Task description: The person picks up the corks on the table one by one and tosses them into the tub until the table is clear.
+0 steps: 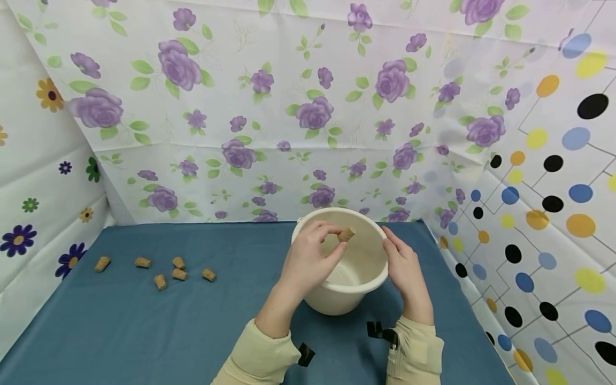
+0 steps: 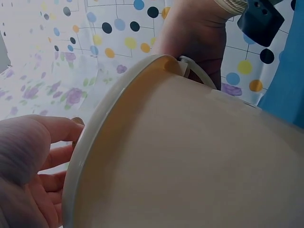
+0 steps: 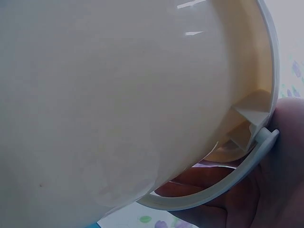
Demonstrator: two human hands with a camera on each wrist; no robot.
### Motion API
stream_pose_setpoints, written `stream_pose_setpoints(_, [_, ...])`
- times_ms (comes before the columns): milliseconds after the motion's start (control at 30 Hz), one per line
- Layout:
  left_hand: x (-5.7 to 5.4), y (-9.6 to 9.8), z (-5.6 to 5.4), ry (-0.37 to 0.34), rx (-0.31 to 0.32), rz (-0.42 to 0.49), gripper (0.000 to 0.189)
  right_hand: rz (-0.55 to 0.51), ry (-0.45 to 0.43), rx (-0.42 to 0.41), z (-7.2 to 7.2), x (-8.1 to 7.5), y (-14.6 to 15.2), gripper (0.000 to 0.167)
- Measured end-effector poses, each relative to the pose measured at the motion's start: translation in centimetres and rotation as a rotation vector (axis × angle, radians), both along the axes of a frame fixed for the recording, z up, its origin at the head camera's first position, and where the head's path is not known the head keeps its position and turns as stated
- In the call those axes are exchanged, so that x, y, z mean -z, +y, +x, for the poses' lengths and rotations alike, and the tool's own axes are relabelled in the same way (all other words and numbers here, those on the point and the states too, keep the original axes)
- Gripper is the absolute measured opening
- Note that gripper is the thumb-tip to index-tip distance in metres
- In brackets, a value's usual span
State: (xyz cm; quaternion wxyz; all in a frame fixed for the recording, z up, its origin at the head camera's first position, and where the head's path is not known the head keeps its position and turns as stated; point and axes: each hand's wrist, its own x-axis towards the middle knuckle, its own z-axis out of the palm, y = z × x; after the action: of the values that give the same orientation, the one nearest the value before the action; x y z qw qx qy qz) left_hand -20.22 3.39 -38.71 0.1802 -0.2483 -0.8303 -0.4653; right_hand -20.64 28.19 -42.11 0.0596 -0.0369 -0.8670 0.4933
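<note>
A cream plastic bucket (image 1: 333,303) is on the blue cloth, its mouth tipped toward me. My left hand (image 1: 308,263) reaches over the near left rim and pinches a small cork (image 1: 347,234) between thumb and fingertips, above the bucket's opening. At the right side my right hand (image 1: 406,267) grips the rim, its thumb near the edge. The right wrist view shows fingers (image 3: 199,179) of that hand outside the wall, behind the bucket's handle (image 3: 209,195). From the left wrist the cork is mostly hidden behind the rim (image 2: 88,142).
Several loose corks (image 1: 180,274) lie scattered on the blue cloth (image 1: 144,331) to the left. A sheet with purple flowers (image 1: 260,107) hangs behind the table, and a dotted sheet (image 1: 539,224) closes off the right side. Another flowered sheet (image 1: 38,176) stands at the left.
</note>
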Motion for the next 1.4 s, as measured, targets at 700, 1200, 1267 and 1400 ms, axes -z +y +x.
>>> stream_pose_setpoints(700, [0.31,-0.44,0.64,0.028,-0.015,-0.001,0.021,-0.011,-0.006,0.003,0.21,0.19,0.25,0.055])
stream_pose_setpoints(1200, [0.37,-0.68,0.58,0.046,-0.019,0.006,0.02,-0.004,0.008,0.001,-0.01,0.05,-0.02,0.054])
stream_pose_setpoints(1267, [0.27,-0.75,0.65,0.045,-0.021,0.007,0.02,-0.003,0.007,0.001,-0.04,0.02,-0.04,0.053])
stream_pose_setpoints(1400, [0.1,-0.89,0.78,0.041,-0.022,0.011,0.02,-0.003,0.006,0.0,-0.05,-0.03,-0.06,0.054])
